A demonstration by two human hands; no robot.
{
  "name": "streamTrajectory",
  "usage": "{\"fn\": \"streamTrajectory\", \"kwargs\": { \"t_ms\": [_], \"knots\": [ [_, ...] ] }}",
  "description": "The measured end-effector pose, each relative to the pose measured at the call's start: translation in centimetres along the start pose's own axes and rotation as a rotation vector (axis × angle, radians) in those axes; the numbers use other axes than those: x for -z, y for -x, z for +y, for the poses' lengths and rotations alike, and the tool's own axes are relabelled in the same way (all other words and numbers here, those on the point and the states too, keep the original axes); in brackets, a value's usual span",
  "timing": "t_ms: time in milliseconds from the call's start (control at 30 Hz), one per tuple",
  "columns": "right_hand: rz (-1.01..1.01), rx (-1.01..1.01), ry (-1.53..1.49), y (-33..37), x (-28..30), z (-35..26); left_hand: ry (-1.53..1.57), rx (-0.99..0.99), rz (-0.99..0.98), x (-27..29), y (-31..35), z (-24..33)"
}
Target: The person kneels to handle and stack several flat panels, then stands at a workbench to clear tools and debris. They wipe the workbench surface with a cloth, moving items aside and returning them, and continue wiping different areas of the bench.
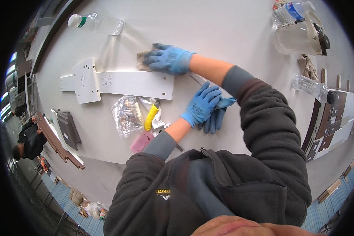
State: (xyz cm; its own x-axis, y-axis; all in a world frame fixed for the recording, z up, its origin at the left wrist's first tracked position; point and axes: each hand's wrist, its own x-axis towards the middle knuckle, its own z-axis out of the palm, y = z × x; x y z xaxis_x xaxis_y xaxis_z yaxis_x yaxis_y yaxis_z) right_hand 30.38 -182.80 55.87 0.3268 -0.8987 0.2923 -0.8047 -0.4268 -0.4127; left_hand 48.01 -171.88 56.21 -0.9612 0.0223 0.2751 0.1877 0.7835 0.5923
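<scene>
My right hand point(168, 59), in a blue work glove, reaches across to the left. It presses on a tan rag or pad point(141, 61), partly hidden under its fingers, at the far edge of a long white panel point(133, 83). A smaller white panel with holes point(85, 81) lies across that panel's left part. My left hand point(202, 104), also gloved in blue, lies nearer to me with its fingers stretched out, against a spare pair of blue gloves point(215, 121). I cannot tell whether it touches the thin rod between my hands.
Left of my left hand are a yellow utility knife point(150, 117), a clear bag of hardware point(126, 114) and a pink item point(141, 142). Bottles point(98, 24) and a clear jug point(299, 38) stand or lie farther off. Stacked boards point(330, 122) line the right; more boards point(67, 129) lie left.
</scene>
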Motion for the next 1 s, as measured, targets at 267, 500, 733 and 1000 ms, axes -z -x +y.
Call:
{"fn": "streamTrajectory", "kwargs": {
  "t_ms": [267,500,733,1000],
  "knots": [
    [0.276,-0.463,0.245,23.2,8.8,-2.0,0.003,-0.056,0.053,0.0,-0.6,-0.2],
    [0.542,-1.002,0.448,42.9,8.1,-18.7,-0.101,-0.235,0.172,0.2,-10.8,-5.4],
    [0.596,-1.335,0.603,48.4,4.3,-25.2,-0.345,0.293,0.388,4.1,-27.2,-10.4],
    [0.680,-1.342,0.601,47.7,4.2,-24.6,-0.596,0.433,-0.449,21.8,-0.2,-11.4]
  ]
}}
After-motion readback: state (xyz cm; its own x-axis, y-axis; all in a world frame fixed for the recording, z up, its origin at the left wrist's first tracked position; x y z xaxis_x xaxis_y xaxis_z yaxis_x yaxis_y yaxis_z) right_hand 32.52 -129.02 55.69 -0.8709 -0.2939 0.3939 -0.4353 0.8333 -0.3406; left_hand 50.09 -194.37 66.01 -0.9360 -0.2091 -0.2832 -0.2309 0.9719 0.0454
